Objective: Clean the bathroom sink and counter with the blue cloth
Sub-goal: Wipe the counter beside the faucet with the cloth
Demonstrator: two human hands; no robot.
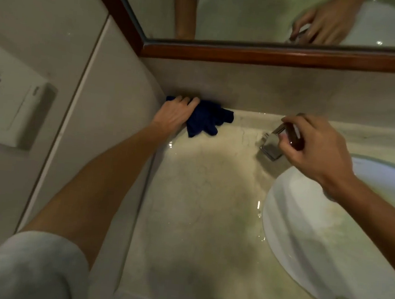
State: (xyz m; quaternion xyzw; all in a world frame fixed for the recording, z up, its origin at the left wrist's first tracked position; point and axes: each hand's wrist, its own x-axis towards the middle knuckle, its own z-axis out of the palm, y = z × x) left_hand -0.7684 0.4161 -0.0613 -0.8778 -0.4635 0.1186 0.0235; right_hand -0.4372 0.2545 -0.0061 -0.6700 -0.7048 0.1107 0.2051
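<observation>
One wet marble counter (pixel 206 199) meets the wood-framed mirror (pixel 250 54).

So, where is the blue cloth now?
The blue cloth lies under the left hand, in the counter's far left corner, left of the faucet.

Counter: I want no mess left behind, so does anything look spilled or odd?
Water glints in patches on the counter beside the sink, near its rim. Otherwise nothing stands out; the left hand presses the blue cloth into the back corner.
</observation>
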